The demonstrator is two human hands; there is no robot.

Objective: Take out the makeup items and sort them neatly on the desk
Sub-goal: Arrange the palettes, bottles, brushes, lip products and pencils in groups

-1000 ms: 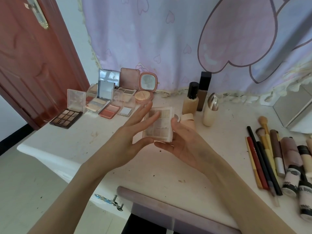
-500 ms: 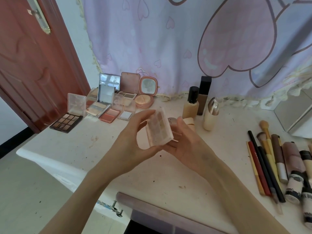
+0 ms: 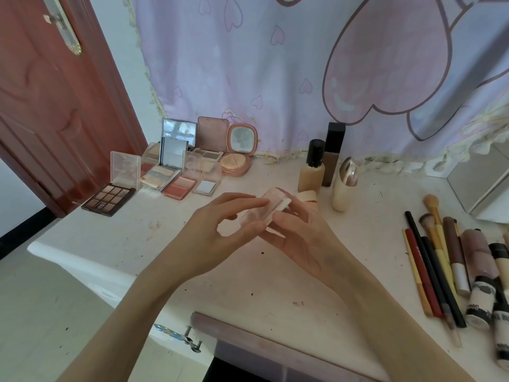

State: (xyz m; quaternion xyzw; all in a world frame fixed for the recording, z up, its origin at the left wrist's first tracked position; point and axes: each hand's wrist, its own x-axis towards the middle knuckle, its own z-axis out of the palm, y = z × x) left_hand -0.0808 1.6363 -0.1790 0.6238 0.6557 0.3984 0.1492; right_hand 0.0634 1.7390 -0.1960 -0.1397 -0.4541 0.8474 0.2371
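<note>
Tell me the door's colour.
The door is dark reddish brown, seen in the head view, at the left.

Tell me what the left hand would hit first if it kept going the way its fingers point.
Probably the right hand: the left hand points rightward across the small clear palette both hold. Depth is unclear.

On my bench (image 3: 275, 271), open palettes (image 3: 170, 175) sit back left, bottles (image 3: 327, 166) behind the middle, brushes (image 3: 435, 257) on the right.
</note>
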